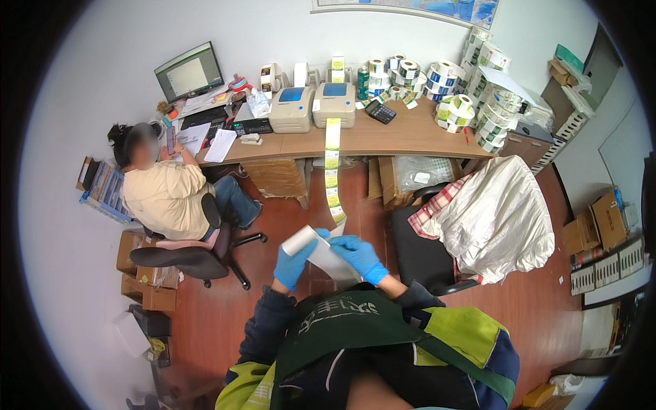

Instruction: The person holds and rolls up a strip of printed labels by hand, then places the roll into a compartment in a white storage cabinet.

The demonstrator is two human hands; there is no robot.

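My left hand point(291, 266), in a blue glove, is closed around a roll of labels point(298, 241) with its white backing outward. My right hand point(358, 259), gloved alike, pinches the label strip point(332, 157) beside the roll. Yellow-green labels show on the strip where it hangs from the front of the right-hand label printer point(334, 109). Lower down the strip turns its white back and loops beneath my hands, partly hidden by them.
Left of that printer stands a second label printer point(292, 113) on the long desk point(294, 143). Stacked label rolls point(492, 116) fill the desk's right end. A person point(164, 184) sits at the left, holding a phone. An office chair point(417, 239) with a white jacket stands at my right.
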